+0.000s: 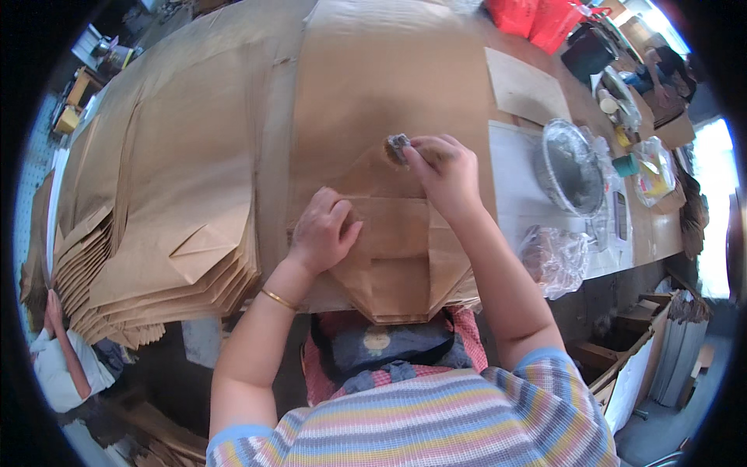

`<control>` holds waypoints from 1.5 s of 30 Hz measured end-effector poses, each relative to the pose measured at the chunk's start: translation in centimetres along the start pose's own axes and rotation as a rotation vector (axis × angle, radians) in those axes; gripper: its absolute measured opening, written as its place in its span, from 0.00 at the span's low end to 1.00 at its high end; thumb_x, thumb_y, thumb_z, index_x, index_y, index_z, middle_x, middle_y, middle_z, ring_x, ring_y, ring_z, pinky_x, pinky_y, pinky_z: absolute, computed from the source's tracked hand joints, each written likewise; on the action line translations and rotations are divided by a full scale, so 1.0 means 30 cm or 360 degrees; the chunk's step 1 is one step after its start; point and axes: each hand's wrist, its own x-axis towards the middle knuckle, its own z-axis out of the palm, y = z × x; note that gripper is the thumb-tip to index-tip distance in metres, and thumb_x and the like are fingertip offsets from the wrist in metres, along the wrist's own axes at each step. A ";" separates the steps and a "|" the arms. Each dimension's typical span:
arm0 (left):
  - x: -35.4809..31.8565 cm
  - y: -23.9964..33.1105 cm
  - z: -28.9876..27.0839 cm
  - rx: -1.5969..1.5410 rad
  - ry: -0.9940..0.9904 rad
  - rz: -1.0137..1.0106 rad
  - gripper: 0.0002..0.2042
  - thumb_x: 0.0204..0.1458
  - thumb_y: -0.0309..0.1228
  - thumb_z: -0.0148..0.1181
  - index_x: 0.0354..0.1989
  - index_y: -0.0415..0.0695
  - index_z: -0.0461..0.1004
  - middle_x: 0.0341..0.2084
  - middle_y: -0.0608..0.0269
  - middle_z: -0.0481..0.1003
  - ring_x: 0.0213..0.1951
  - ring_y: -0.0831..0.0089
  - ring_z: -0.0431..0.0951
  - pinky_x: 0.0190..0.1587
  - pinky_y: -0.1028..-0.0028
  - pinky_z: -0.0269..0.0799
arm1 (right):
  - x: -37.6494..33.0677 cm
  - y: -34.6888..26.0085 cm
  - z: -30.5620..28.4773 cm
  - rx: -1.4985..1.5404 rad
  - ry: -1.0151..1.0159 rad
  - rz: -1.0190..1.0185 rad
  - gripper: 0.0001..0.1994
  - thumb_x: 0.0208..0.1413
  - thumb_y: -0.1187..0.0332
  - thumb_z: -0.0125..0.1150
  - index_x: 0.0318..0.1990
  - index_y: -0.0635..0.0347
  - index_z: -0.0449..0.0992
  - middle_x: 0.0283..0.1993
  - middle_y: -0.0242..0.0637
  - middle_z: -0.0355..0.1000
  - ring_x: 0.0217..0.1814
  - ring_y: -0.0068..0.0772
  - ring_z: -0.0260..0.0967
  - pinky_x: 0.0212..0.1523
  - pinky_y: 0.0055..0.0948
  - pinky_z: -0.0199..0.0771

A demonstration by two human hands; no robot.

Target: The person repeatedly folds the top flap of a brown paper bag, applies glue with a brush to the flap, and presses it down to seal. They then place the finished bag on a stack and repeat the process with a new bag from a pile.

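A large brown paper bag [389, 86] lies in front of me, its near end folded into a flat bottom with pointed flaps [398, 280]. My right hand [447, 167] pinches a small brush [397, 148], whose tip is grey and caked. The brush is over the upper fold, at or just above the paper; I cannot tell whether it touches. My left hand [323, 233] rests on the left side of the folded end, fingers curled down on the paper and thumb apart. Nothing shows in its grip. A gold bangle [278, 300] circles the left wrist.
Stacked brown bags [171, 257] with folded ends fill the table's left side. At right stand a round basin [572, 167] with greyish contents, a crumpled clear plastic bag [554, 261] and red bags [537, 19]. Another person's arm [66, 350] shows at far left, another person [665, 74] at far right.
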 end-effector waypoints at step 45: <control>-0.080 0.115 -0.134 -0.0145 -0.0818 0.0082 0.21 0.44 0.18 0.52 0.51 0.38 0.72 0.59 0.51 0.67 0.65 0.49 0.59 0.66 0.56 0.55 | -0.396 0.156 -0.256 -0.0427 -0.1013 -0.0568 0.29 0.44 0.77 0.53 0.59 0.61 0.66 0.63 0.43 0.63 0.64 0.46 0.61 0.62 0.41 0.63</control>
